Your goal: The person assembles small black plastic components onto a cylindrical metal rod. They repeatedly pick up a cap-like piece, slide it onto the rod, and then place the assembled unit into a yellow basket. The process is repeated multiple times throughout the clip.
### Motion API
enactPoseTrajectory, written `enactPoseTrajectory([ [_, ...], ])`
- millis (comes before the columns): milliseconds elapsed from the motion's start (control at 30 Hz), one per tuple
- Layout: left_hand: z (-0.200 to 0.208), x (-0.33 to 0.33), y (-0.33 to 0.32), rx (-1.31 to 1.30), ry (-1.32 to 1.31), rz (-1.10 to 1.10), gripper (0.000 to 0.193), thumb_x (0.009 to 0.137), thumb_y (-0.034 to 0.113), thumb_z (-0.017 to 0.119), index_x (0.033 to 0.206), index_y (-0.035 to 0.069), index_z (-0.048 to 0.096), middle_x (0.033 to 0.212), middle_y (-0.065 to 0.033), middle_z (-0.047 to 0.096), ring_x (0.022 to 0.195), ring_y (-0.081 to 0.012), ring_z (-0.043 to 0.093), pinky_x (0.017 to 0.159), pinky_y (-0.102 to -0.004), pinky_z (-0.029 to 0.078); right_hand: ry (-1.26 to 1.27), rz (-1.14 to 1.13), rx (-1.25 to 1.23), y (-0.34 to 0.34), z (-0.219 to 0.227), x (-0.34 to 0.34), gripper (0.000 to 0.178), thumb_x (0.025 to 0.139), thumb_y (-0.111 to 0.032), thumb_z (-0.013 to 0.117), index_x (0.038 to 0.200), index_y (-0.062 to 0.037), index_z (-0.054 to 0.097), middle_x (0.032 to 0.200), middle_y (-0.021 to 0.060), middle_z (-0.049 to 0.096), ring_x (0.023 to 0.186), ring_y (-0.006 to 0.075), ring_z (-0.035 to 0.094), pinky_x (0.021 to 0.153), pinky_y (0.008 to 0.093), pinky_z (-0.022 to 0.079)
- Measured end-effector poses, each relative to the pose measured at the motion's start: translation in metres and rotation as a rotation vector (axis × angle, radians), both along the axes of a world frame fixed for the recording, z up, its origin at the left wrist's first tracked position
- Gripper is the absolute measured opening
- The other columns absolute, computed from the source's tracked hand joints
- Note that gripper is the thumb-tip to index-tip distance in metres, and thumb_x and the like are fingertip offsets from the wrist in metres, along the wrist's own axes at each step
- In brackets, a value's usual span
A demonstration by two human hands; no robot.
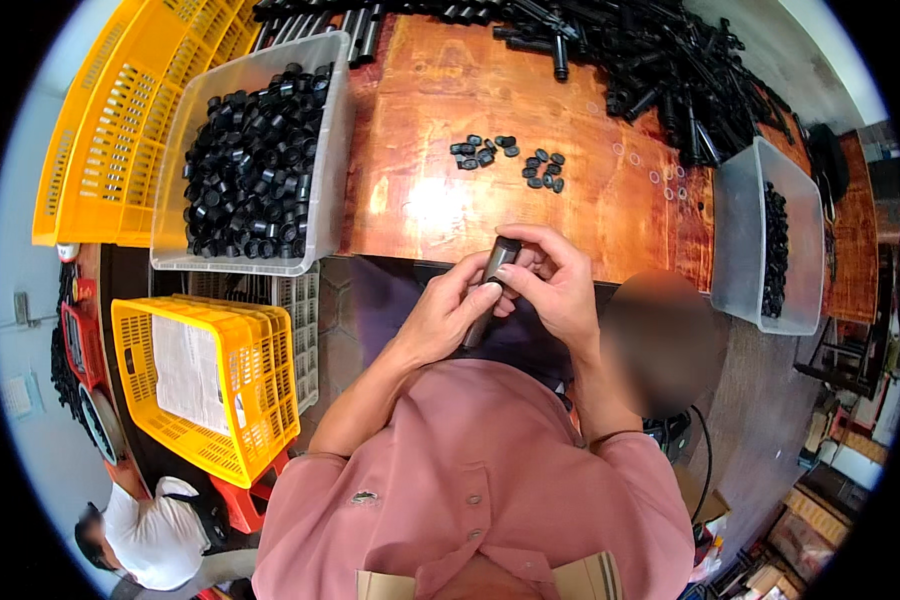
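Just off the near edge of the wooden table (410, 100), a slim black tube (502, 256) is tilted between my two hands. My left hand (440, 312) is closed around its middle, with the thumb pressed on it. My right hand (560, 285) grips the upper part between thumb and fingers; the fingertips behind the tube are partly hidden. The tube's lower end shows below my left hand. Beyond my hands, two loose clusters of small black ring-like pieces (544, 170) lie on the tabletop.
Left stands a clear bin (332, 130) full of black caps, beside yellow crates (100, 190). A clear bin (740, 230) with small black parts is at right. Black tubes (650, 60) pile up at the back, near thin clear rings (655, 177). A person in white (160, 535) is lower left.
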State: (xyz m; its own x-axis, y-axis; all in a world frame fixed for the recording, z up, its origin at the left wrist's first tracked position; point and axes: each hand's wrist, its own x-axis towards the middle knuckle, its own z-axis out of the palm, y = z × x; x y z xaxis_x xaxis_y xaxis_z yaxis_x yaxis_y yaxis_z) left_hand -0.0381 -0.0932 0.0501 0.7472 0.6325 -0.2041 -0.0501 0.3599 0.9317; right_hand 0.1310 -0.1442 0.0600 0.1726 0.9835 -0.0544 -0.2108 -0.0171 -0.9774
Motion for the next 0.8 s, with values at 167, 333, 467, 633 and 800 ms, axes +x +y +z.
enactPoseTrajectory([
  [167, 0.002, -0.002, -0.001, 0.054, 0.085, -0.013, 0.036, 0.101, 0.013, 0.055, 0.133, -0.002, 0.051, 0.101, -0.0081, 0.068, 0.090, -0.0129, 0.065, 0.083, -0.0286, 0.054, 0.038, 0.019, -0.043, 0.000, -0.005, 0.001, 0.033, 0.088, 0.003, 0.067, 0.120, 0.0040, 0.060, 0.072, 0.0027, 0.059, 0.057, 0.0081, 0.060, 0.052, 0.0229, 0.050],
  [333, -0.016, -0.001, -0.005, 0.035, 0.061, 0.013, 0.036, 0.102, 0.021, 0.052, 0.129, -0.003, 0.052, 0.095, -0.0076, 0.068, 0.082, -0.0126, 0.064, 0.077, -0.0276, 0.053, -0.104, 0.018, -0.053, -0.002, 0.000, -0.001, 0.029, 0.091, -0.001, 0.067, 0.120, 0.0025, 0.062, 0.082, 0.0036, 0.065, 0.063, 0.0037, 0.056, 0.055, 0.0203, 0.047],
  [467, -0.014, 0.003, -0.009, 0.061, 0.056, 0.016, 0.035, 0.103, 0.023, 0.051, 0.127, -0.003, 0.052, 0.093, -0.0075, 0.066, 0.081, -0.0131, 0.064, 0.075, -0.0275, 0.052, 0.001, 0.005, -0.054, -0.005, -0.008, 0.001, 0.022, 0.094, -0.001, 0.062, 0.116, 0.0037, 0.062, 0.081, 0.0057, 0.066, 0.059, 0.0061, 0.059, 0.052, 0.0217, 0.048],
  [633, -0.017, 0.005, -0.016, 0.084, 0.082, 0.039, 0.034, 0.105, 0.026, 0.048, 0.122, -0.003, 0.051, 0.088, -0.0067, 0.063, 0.076, -0.0128, 0.061, 0.069, -0.0270, 0.051, -0.108, -0.007, -0.050, -0.007, -0.005, 0.001, 0.021, 0.094, 0.000, 0.062, 0.114, 0.0046, 0.062, 0.080, 0.0066, 0.067, 0.055, 0.0084, 0.061, 0.051, 0.0217, 0.048],
  [800, -0.015, 0.012, -0.024, -0.019, -0.007, 0.110, 0.035, 0.106, 0.029, 0.045, 0.122, -0.002, 0.051, 0.084, -0.0039, 0.056, 0.067, -0.0094, 0.053, 0.060, -0.0236, 0.045, -0.111, -0.073, -0.056, -0.009, 0.000, -0.002, 0.020, 0.091, -0.001, 0.065, 0.110, 0.0041, 0.065, 0.081, 0.0048, 0.066, 0.060, 0.0065, 0.059, 0.056, 0.0212, 0.045],
])
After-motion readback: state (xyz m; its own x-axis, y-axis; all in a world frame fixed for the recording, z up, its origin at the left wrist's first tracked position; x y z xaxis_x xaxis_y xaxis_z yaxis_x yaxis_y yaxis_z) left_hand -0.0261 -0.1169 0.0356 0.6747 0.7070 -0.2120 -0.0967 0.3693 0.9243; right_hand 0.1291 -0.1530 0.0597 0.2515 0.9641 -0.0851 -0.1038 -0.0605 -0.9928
